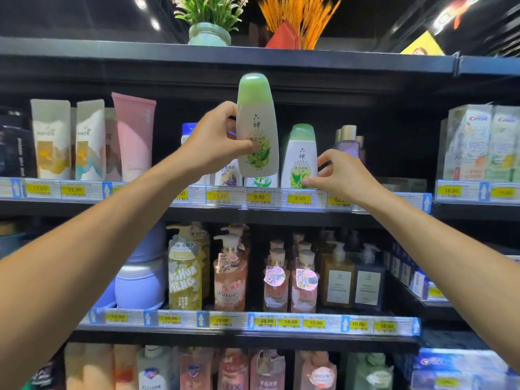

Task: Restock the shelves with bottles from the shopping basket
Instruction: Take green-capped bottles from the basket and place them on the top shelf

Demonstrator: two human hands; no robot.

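Left hand (213, 142) has the pale green bottle (257, 128) off the shelf, upright in the air in front of the upper shelf (281, 215); fingers curled round its left side, thumb across the label. It's a smooth, rounded plastic thing with a green domed cap, with Chinese characters and a leafy picture on the front. Its base hides part of the small bottles behind it.

Right hand (340, 175) pinches the white bottle (299, 159) low on its right side, thumb on the label. That one has the same green cap and reads "HERBAL"; it stands on the shelf just right of the held one.

Yellow price tags (281, 197) below say 11.90, 9.90, 9.90; another is cut off by the wrist.

Further left are Pantene tubes (50, 139) tagged 18.00, plus a pink tube (135, 136) whose print is too faint to read. Crest boxes (478, 142) sit far right, and Kustie pump bottles (230, 274) one shelf down.
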